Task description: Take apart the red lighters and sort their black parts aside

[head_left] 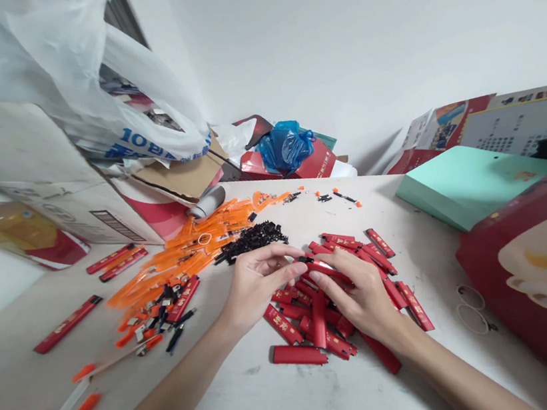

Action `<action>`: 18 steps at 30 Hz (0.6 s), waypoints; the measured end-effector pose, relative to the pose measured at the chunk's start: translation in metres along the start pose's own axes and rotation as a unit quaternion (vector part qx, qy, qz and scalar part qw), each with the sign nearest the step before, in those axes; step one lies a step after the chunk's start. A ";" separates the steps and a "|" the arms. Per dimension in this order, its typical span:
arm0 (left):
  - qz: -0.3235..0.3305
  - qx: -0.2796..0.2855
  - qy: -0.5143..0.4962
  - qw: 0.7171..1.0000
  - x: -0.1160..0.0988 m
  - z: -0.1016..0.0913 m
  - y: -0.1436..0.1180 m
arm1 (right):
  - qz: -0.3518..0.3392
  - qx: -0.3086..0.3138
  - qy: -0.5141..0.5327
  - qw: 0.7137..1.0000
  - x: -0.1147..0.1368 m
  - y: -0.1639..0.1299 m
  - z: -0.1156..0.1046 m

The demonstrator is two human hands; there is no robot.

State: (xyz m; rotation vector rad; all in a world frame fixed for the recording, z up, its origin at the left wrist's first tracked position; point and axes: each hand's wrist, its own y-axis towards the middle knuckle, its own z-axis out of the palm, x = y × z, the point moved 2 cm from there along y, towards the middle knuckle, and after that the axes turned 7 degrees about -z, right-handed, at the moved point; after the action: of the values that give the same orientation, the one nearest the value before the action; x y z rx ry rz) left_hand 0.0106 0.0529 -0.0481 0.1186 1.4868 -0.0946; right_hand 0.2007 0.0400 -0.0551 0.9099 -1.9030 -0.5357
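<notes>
A slim red casing (329, 270), shaped like a lighter, with a black end, is held level between both hands above a heap of similar ones. The fingertips of my left hand (253, 284) are closed around its black end. My right hand (366, 296) grips the red body from the other side, fingers on top and thumb below. Beneath lies the pile of red casings (299, 355), several with gold lettering. Left of the pile are small black parts (259, 237) and many translucent orange strips (186, 254). Whatever the fingertips cover at the black end is hidden.
Separate red casings (69, 325) lie at the left. Orange-tipped pieces (89, 402) are near the front edge. A white plastic bag (45, 60) rests over a carton (41, 168). A mint-green box (472, 184) and clear rings (471, 318) lie right; a blue bag (286, 147) sits behind.
</notes>
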 end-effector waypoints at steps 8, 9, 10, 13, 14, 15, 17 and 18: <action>0.043 0.025 0.034 0.998 -0.002 -0.003 0.001 | 0.000 0.026 0.014 1.000 0.002 0.002 -0.003; 0.045 0.034 0.032 0.998 -0.003 -0.003 0.001 | -0.001 0.028 0.013 1.000 0.002 0.002 -0.004; 0.046 0.043 0.030 0.998 -0.004 -0.003 0.001 | -0.001 0.029 0.012 1.000 0.002 0.002 -0.004; 0.050 0.058 0.026 0.997 -0.006 -0.005 0.002 | -0.012 0.023 0.010 1.000 0.002 0.001 -0.003; 0.050 0.061 0.025 0.997 -0.006 -0.005 0.002 | -0.018 0.020 0.010 1.000 0.002 0.001 -0.003; 0.049 0.065 0.025 0.996 -0.006 -0.005 0.002 | -0.023 0.015 0.011 1.000 0.001 0.000 -0.002; 0.045 0.073 0.022 0.996 -0.006 -0.005 0.002 | -0.028 0.008 0.015 0.999 0.001 0.000 -0.002; 0.042 0.076 0.020 0.996 -0.006 -0.005 0.002 | -0.026 0.007 0.017 0.999 0.001 0.000 -0.002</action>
State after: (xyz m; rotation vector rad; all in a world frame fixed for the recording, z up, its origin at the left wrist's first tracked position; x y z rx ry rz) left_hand 0.0054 0.0558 -0.0420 0.3081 1.5122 -0.1388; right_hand 0.2022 0.0392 -0.0541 0.9744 -1.8583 -0.5361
